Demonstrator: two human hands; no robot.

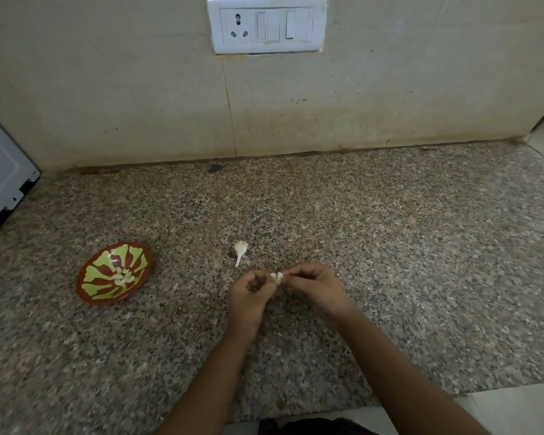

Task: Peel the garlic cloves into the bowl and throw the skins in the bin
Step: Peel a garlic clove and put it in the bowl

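A small white garlic clove (278, 277) is pinched between my left hand (251, 293) and my right hand (316, 285), held just above the granite counter near its middle. Both hands have their fingers curled round it. A red bowl with a green pattern (98, 293) sits on the counter to the left, and several peeled cloves (123, 276) lie inside it. Just beyond my hands lies a garlic remnant with a stalk (240, 250). No bin is in view.
The speckled granite counter (390, 246) runs to a tiled wall with a white socket and switch plate (266, 25). A white appliance (0, 180) stands at the far left. The counter's front edge (421, 400) is at lower right, with pale floor below.
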